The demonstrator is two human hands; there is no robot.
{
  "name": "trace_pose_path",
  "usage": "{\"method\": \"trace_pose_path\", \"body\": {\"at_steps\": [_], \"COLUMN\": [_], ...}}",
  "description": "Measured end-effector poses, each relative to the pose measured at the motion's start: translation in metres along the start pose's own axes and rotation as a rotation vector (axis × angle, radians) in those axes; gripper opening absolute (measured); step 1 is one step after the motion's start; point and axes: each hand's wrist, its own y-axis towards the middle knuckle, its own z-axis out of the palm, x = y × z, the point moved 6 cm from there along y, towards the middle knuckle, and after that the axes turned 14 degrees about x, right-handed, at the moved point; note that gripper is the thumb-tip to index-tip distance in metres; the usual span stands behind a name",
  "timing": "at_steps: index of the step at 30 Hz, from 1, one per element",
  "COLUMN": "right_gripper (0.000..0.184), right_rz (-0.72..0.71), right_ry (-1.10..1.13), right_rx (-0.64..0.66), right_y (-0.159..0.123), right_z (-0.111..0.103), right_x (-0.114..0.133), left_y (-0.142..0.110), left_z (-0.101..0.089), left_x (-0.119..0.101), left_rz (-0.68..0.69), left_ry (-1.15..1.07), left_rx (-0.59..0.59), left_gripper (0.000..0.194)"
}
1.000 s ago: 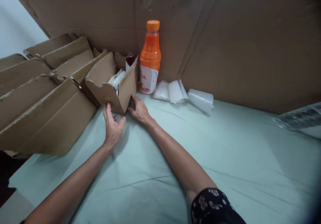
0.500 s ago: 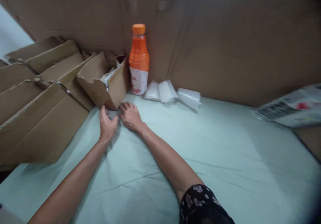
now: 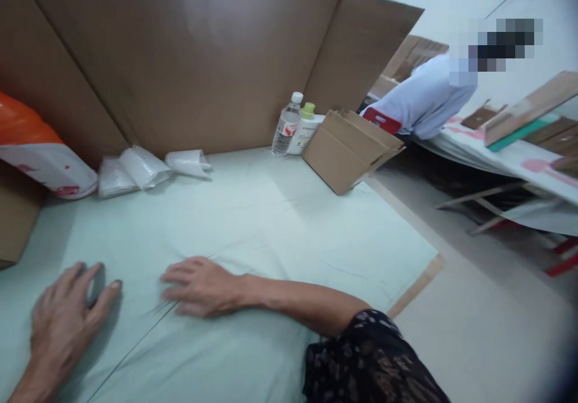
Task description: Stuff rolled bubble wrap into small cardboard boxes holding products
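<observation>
My left hand [image 3: 67,321] is over the pale green cloth [image 3: 253,222] at the lower left, fingers apart and holding nothing. To its right, my right hand [image 3: 198,288] is slightly blurred, palm down with loosely spread fingers and nothing in them. A cardboard box [image 3: 18,216] is cut off by the left edge, beyond my left hand. Beside it an orange bottle [image 3: 45,162] with a white label is partly out of view. Several folded clear plastic wraps [image 3: 144,168] lie along the foot of the cardboard wall.
A tall cardboard wall [image 3: 203,59] closes the back. At its right end are a clear water bottle [image 3: 288,126], a white bottle with a green cap [image 3: 304,132] and a cardboard box [image 3: 338,156]. A person in a light shirt [image 3: 424,96] is beyond, near another table [image 3: 510,156].
The view has swung right, showing the room's right side. Both my hands have come away from the small cardboard box's front and moved apart.
</observation>
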Motion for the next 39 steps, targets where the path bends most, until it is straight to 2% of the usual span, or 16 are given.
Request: {"method": "trace_pose_path", "body": {"at_steps": [2,4,8,10,11,13,16,18,20,24,27,29,32,34,36,39], "right_gripper": [0.028,0.028,0.039,0.052,0.054,0.042,0.033,0.035,0.033,0.032,0.022,0.011,0.017,0.023,0.025,0.028], "right_rz": [0.236,0.502,0.9,1.056,1.112,1.136,0.98,0.891,0.885,0.889,0.712,0.559,0.322,0.187,0.143,0.292], "right_ry": [0.117,0.116,-0.225,-0.342,-0.37,-0.379,-0.286,-0.261,-0.248,-0.228,-0.229,-0.168,-0.001,0.084,0.168,0.428], "right_rx": [-0.059,-0.206,-0.514,-0.634,-0.668,-0.698,-0.705,-0.739,-0.744,-0.614,-0.53,-0.54,-0.46,-0.403,-0.454,-0.685], "right_y": [-0.051,-0.112,-0.243,-0.304,-0.329,-0.366,-0.382,-0.376,-0.361,-0.32,-0.279,-0.25,-0.204,-0.183,-0.177,-0.188], "right_z": [-0.016,-0.049,-0.135,-0.164,-0.171,-0.175,-0.165,-0.161,-0.159,-0.16,-0.168,-0.176,-0.181,-0.181,-0.179,-0.16], "right_x": [-0.049,-0.103,-0.191,-0.228,-0.244,-0.272,-0.29,-0.28,-0.259,-0.191,-0.127,-0.087,-0.045,-0.026,-0.021,-0.04], "left_y": [-0.005,-0.012,-0.03,-0.035,-0.037,-0.037,-0.035,-0.035,-0.037,-0.042,-0.043,-0.043,-0.044,-0.047,-0.051,-0.059], "left_z": [0.018,0.037,0.071,0.084,0.089,0.096,0.097,0.095,0.09,0.073,0.056,0.043,0.024,0.017,0.012,0.008], "left_x": [-0.026,-0.061,-0.142,-0.175,-0.188,-0.205,-0.213,-0.21,-0.204,-0.183,-0.162,-0.147,-0.126,-0.115,-0.107,-0.099], "left_rz": [-0.025,0.038,0.302,0.388,0.413,0.434,0.426,0.419,0.394,0.266,0.135,0.043,-0.074,-0.132,-0.158,-0.185], "left_ry": [0.156,0.247,0.285,0.268,0.256,0.229,0.179,0.127,0.056,-0.071,-0.141,-0.184,-0.244,-0.281,-0.303,-0.32], "left_rx": [0.015,0.041,0.078,0.153,0.193,0.254,0.281,0.263,0.218,0.13,0.099,0.05,-0.044,-0.074,-0.095,-0.107], "left_gripper": [0.056,0.055,0.055,0.056,0.056,0.056,0.054,0.05,0.046,0.044,0.044,0.047,0.059,0.067,0.069,0.059]}}
